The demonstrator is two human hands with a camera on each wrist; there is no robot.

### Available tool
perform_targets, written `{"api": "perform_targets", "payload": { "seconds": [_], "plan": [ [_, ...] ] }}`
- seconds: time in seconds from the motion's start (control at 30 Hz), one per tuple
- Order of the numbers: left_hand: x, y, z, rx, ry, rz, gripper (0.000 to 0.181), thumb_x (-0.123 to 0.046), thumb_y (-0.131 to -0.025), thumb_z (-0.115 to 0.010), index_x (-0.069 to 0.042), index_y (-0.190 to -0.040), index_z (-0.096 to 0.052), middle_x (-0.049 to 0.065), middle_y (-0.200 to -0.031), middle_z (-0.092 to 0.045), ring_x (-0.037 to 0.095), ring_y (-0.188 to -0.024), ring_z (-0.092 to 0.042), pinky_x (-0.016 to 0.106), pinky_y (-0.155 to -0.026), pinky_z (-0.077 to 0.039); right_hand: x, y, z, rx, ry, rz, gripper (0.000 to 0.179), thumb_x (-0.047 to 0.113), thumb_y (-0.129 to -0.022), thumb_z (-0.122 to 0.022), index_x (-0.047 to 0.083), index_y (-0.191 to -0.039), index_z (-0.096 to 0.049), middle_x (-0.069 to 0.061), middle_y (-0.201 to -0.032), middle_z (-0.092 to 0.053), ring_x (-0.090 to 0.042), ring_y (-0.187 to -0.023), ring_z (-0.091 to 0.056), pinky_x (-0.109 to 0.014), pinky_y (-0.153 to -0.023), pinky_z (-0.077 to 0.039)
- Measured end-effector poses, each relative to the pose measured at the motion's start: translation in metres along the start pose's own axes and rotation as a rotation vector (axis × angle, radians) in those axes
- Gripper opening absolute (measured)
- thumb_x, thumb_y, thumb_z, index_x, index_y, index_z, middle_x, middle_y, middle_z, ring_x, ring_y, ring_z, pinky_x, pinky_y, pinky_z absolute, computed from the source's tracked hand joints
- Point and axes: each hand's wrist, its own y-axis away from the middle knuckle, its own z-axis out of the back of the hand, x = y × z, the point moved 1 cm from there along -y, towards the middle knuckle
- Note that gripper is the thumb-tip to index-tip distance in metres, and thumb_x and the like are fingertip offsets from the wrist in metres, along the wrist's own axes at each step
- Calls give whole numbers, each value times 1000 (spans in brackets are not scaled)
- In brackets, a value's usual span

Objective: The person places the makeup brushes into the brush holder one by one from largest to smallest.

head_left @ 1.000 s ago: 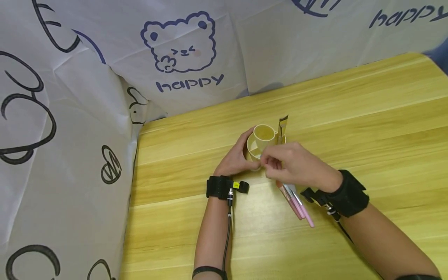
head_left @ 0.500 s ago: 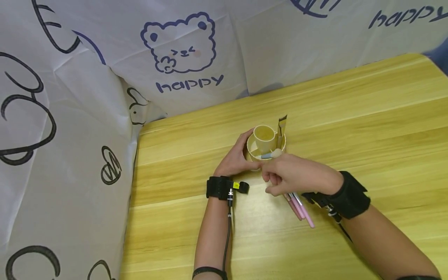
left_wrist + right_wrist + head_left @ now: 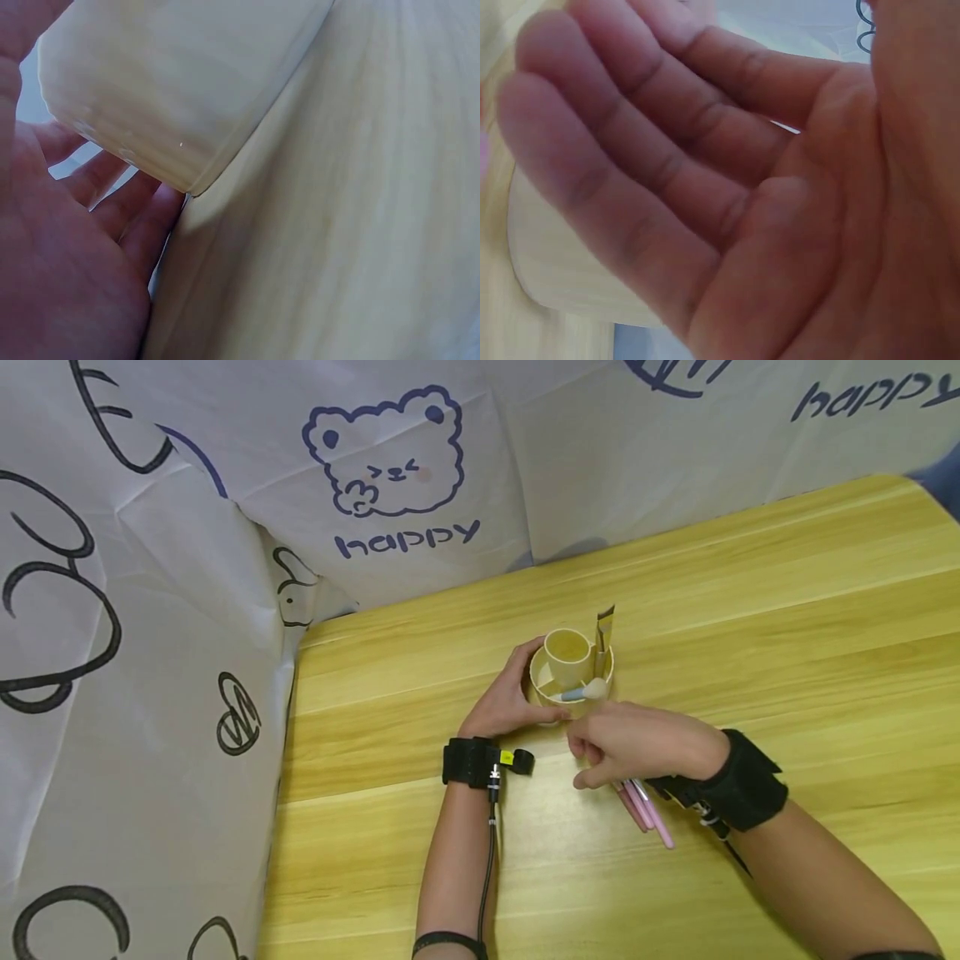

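My left hand point(image 3: 504, 700) grips the side of a round cream holder point(image 3: 536, 678) with a raised middle cup, its thumb at the front and fingers behind. In the left wrist view, the holder's smooth wall point(image 3: 172, 75) stands by the fingers. A makeup brush with pale bristles point(image 3: 595, 688) leans in the holder's front part. A flat-tipped brush point(image 3: 604, 631) stands upright at its right side. My right hand point(image 3: 645, 743) hovers just in front of the holder, fingers loosely bent and holding nothing. Below it lie several pink-handled brushes point(image 3: 651, 817), their heads hidden by the hand.
A wooden table point(image 3: 750, 627) lies under everything. White cloth point(image 3: 420, 560) printed with cartoon drawings hangs along its back and left sides. Cables run from the black wrist straps point(image 3: 471, 762) along both forearms.
My right hand has drawn back from the holder, toward me, and its fingers have loosened. The pale-bristled brush, hidden at first, now shows in the holder. My left hand stays in place.
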Motion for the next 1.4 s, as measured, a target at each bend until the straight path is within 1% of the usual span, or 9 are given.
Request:
{"api": "perform_targets", "payload": {
  "seconds": [0.17, 0.33, 0.47, 0.67, 0.77, 0.87, 1.0, 1.13, 1.4],
  "plan": [
    [-2, 1, 0, -6, -11, 3, 105, -18, -74, -93, -29, -158, -31, 1, -154, -44, 20, -134, -52, 39, -117, -42, 0, -1, -2, 25, -1, -38, 26, 35, -89, -79, 17, -80, -62, 10, -68, -52, -1, -60, -47, -19, -57, -38],
    [-2, 1, 0, -13, -12, 5, 106, -18, -73, -94, -30, -158, -32, 1, -154, -44, 19, -134, -51, 40, -118, -42, -4, -3, -6, 28, 25, -84, 26, 33, -90, -77, 18, -76, -61, 9, -67, -54, -3, -57, -49, -20, -55, -39],
    [-2, 0, -1, -17, -8, 2, 107, -18, -72, -95, -29, -158, -32, 1, -154, -44, 19, -135, -50, 39, -118, -41, -7, -4, -8, 24, 52, -114, 26, 30, -89, -76, 18, -73, -60, 8, -67, -56, -5, -56, -50, -21, -54, -41],
    [-1, 0, -1, -21, -29, 7, 108, -20, -72, -96, -29, -158, -32, 1, -154, -43, 18, -135, -49, 39, -118, -40, -10, -5, -8, 35, 53, -145, 25, 26, -87, -76, 18, -71, -59, 7, -68, -57, -6, -56, -52, -21, -54, -41],
    [-1, 1, 0, -20, -36, 10, 108, -21, -72, -96, -30, -158, -32, 1, -154, -42, 18, -136, -49, 39, -118, -40, -12, -5, -9, 40, 57, -153, 26, 25, -86, -76, 18, -67, -59, 7, -66, -56, -6, -55, -50, -21, -52, -40],
    [-1, 1, 0, -19, -38, 11, 108, -21, -72, -96, -30, -158, -32, 1, -154, -41, 19, -136, -49, 40, -118, -41, -14, -6, -10, 40, 59, -153, 30, 25, -87, -75, 19, -64, -58, 8, -62, -53, -6, -52, -48, -21, -51, -37],
    [-1, 1, 0, -17, -38, 9, 108, -21, -72, -96, -30, -158, -32, 2, -154, -41, 19, -136, -49, 39, -118, -41, -16, -7, -11, 48, 48, -157, 33, 27, -90, -73, 19, -63, -57, 9, -59, -49, -6, -49, -45, -21, -50, -36],
    [-2, 1, 0, -15, -41, 12, 108, -21, -72, -95, -29, -159, -31, 3, -154, -41, 19, -136, -49, 39, -118, -41, -17, -6, -11, 62, 42, -179, 34, 28, -90, -73, 20, -61, -57, 10, -58, -49, -6, -49, -45, -21, -50, -35],
    [-4, 0, -1, -14, -35, 18, 108, -20, -72, -95, -29, -159, -32, 3, -153, -41, 19, -135, -49, 40, -118, -41, -16, -7, -12, 69, 56, -187, 39, 24, -85, -71, 22, -54, -49, 12, -53, -40, -5, -47, -40, -21, -47, -32]
  ]
}}
